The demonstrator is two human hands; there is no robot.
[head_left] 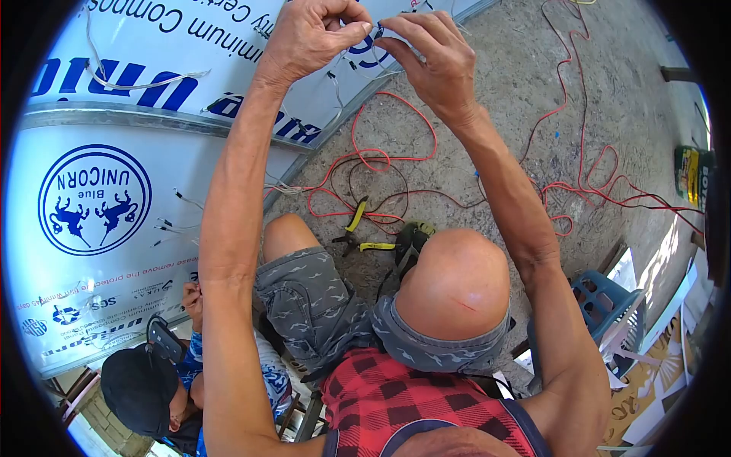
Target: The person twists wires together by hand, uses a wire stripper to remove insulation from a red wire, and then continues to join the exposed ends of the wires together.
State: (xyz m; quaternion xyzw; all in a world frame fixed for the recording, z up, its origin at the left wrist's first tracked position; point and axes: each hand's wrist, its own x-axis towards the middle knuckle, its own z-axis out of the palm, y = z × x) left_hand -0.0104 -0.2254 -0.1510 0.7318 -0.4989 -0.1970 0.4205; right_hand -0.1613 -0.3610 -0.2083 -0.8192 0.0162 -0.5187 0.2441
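Both my hands are raised at the top of the view, close together in front of a printed panel [175,46]. My left hand [312,38] is closed, thumb against fingers, at the end of a thin wire. My right hand [434,57] pinches a small dark piece between thumb and fingertips, just right of my left hand. What exactly each holds is too small to make out. Thin clear wires [339,95] with dark tips hang just below the hands. Yellow-handled pliers [355,217] lie on the floor by my foot.
Red and black wires [388,160] loop over the concrete floor [495,30]. A lower panel [167,175] with short wires stands at left. Another person in a black cap [141,388] is at lower left. A blue plastic crate [601,305] and scraps lie at right.
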